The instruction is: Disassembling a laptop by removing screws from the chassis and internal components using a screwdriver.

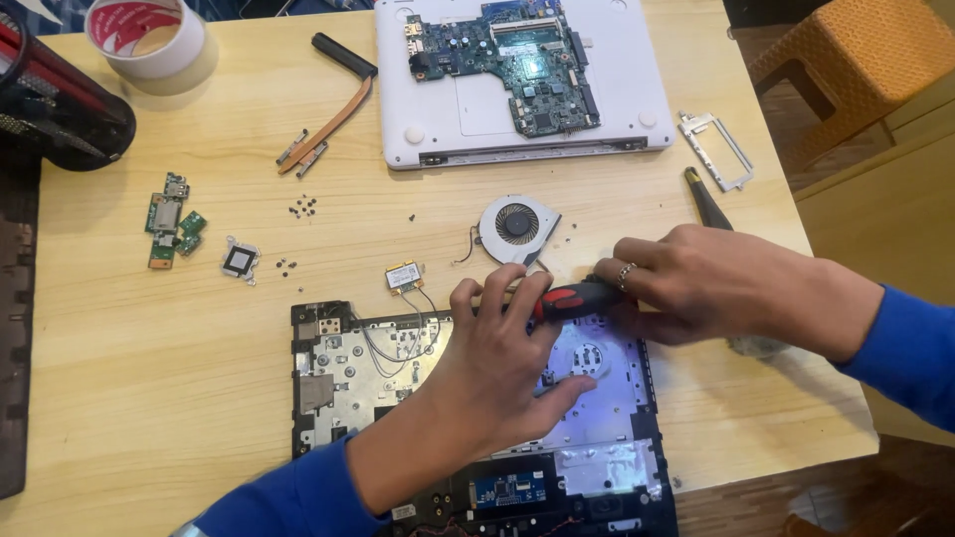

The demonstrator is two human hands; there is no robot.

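An opened black laptop base (328, 378) lies in front of me, its metal plate and wires exposed. My left hand (497, 363) rests on the middle of it, fingers curled around the front part of a red and black screwdriver (572, 298). My right hand (696, 283), a ring on one finger, grips the screwdriver's handle from the right. The tool lies almost level over the base's top edge. Its tip is hidden behind my left fingers. A small green wireless card (403, 275) with thin wires sits just beyond the base.
A white laptop cover (637, 89) carrying a green motherboard (517, 60) lies at the back. On the wooden table sit a round fan (515, 227), copper heat pipe (328, 124), small green boards (171, 221), loose screws (302, 206), tape roll (149, 35), metal bracket (718, 149), orange stool (856, 60).
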